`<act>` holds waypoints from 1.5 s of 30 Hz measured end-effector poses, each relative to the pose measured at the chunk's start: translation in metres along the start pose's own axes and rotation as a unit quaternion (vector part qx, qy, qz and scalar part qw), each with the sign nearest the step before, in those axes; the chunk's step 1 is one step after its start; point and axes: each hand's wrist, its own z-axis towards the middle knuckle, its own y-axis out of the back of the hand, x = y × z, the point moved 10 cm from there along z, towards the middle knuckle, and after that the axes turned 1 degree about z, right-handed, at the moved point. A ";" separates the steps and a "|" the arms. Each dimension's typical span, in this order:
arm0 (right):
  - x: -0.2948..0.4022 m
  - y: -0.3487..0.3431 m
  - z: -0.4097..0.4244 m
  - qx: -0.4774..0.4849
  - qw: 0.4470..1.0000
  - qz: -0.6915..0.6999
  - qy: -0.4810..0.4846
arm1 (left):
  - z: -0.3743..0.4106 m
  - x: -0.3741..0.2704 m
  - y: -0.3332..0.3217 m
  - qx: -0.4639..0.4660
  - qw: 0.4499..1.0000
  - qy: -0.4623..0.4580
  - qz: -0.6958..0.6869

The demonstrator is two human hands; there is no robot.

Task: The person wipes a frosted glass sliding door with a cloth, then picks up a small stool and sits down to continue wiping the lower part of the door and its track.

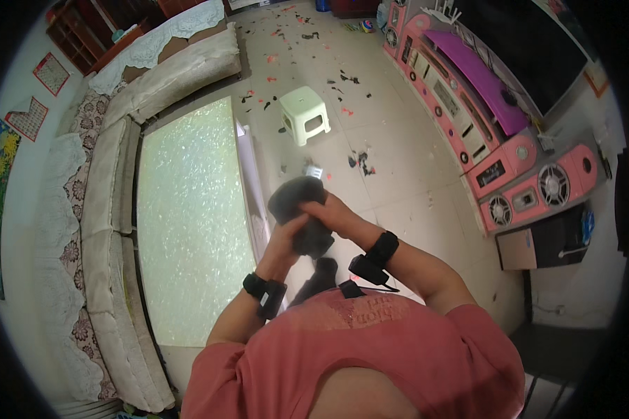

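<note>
Both of my hands grip a dark, soft-looking bundle point(303, 209), perhaps cloth, in front of my body. My left hand point(285, 243) holds its lower left side. On its right side is my right hand point(333, 212), with the thumb across the top. Part of the bundle is blurred, so its exact kind cannot be told. Just beyond it on the tiled floor lies a small whitish object point(313, 171), partly hidden. Further off stands a pale green plastic stool point(304, 107). Black and red scraps point(364, 163) are scattered over the floor.
A long table with a shimmering pale top point(188, 209) stands close on the left, with a beige sofa point(102, 199) behind it. Along the right wall runs a pink and grey TV cabinet point(503, 162). A ball point(366, 26) lies at the far end.
</note>
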 end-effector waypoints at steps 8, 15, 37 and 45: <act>0.050 0.093 0.132 -0.093 0.996 0.006 0.018 | 0.154 -0.074 -0.014 -0.022 1.000 -0.008 0.011; 0.072 0.143 0.240 -0.044 0.999 0.003 -0.006 | 0.262 -0.098 0.014 -0.105 0.994 -0.023 -0.018; 0.040 0.091 0.489 0.260 0.951 0.092 -0.140 | 0.384 -0.207 0.138 -0.301 0.933 -0.136 -0.145; -0.125 0.216 0.573 0.147 0.945 0.089 -0.279 | 0.408 -0.161 0.223 -0.368 0.884 -0.141 -0.250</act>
